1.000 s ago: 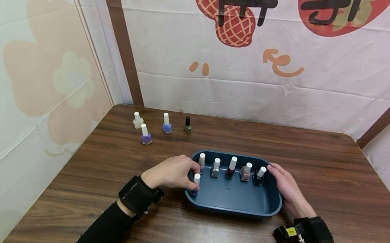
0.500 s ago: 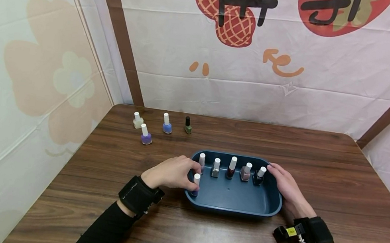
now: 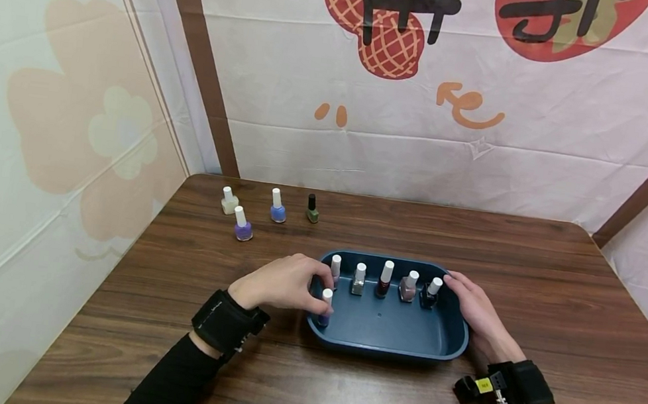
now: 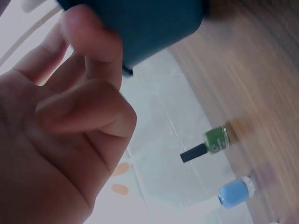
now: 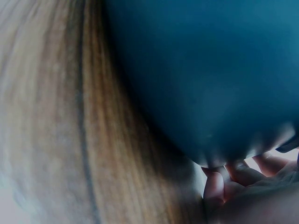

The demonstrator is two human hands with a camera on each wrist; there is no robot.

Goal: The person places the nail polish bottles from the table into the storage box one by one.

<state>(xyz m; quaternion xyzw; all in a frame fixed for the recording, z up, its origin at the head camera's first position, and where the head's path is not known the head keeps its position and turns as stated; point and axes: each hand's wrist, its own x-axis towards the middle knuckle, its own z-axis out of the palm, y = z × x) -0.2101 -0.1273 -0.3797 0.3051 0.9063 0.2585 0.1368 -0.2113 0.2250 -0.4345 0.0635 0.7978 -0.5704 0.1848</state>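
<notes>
Worktop [image 3: 561, 276] with tray [image 3: 394, 326]: the left hand [image 3: 284, 284], having edged slightly leftward, lies half-curled about the purple bottle [image 3: 327, 296] inside the tray's left end (whether gripping, unclear), suggesting placement is nearly finished, while the right hand [image 3: 482, 313] rests relaxed against the right end.

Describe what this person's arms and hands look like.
Both arms have black sleeves. Each wrist has a black band; the right one carries a black block, a yellow label and a silvery fitting. The left hand and right hand are bare.
</notes>
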